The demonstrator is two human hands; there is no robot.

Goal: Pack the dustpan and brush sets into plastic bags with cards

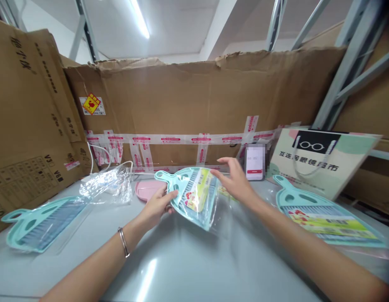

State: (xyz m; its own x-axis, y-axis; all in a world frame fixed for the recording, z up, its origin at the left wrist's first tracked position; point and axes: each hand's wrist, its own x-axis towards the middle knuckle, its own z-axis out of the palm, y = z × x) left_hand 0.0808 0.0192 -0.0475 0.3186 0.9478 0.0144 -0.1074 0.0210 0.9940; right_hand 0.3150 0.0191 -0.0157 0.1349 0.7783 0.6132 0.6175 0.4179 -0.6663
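My left hand (158,204) grips a light-blue dustpan and brush set (173,183) by its handle side, thumb on top. The set is in a clear plastic bag and tilted above the table, with a yellow-green printed card (199,191) over the grey-blue bristles. At the bag's far right edge is my right hand (235,180), its thumb and fingers apart. Its thumb comes close to the card's upper corner; I cannot tell whether it touches. Behind the held set, a pink dustpan (145,190) lies partly hidden.
Similar blue sets lie on the grey table (181,268): a bagged one at left (46,224) and a carded one at right (329,218). Crumpled clear plastic (109,186), a phone (255,162) and a paper bag (320,163) stand before a cardboard wall (181,100).
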